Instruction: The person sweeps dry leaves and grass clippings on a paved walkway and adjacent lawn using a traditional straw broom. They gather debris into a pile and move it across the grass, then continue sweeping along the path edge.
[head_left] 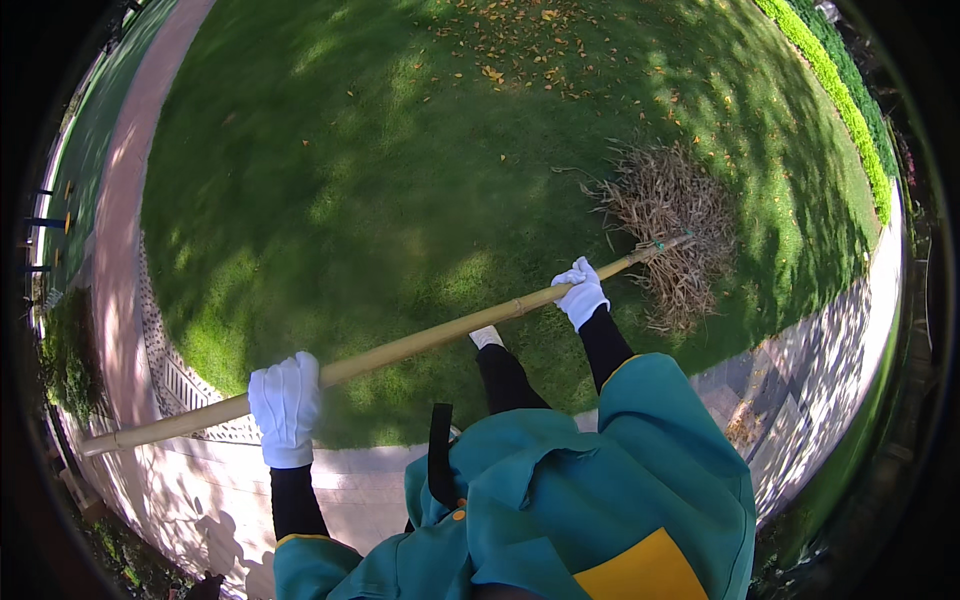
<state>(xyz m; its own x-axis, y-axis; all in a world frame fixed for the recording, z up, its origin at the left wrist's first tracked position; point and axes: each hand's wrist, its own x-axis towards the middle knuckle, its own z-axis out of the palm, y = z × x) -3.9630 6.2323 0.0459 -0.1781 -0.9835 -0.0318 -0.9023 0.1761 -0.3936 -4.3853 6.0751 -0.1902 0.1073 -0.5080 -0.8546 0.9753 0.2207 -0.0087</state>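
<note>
A long bamboo-handled broom (430, 342) slants across in front of me, from low on the left up to the right. My left hand (285, 408), in a white glove, is closed round the handle near its free end. Farther up, my right hand (581, 291), also white-gloved, grips the handle not far below the head. The bushy head of dry brown twigs (675, 225) lies against the grass at the right, with a green tie where it joins the handle.
Yellow fallen leaves (520, 40) are scattered on the lawn (380, 180) at the far side. A paved path (125, 200) runs along the left, and paving (360, 480) lies behind me. A bright green hedge (840, 90) borders the far right. My shoe (486, 337) is on the grass.
</note>
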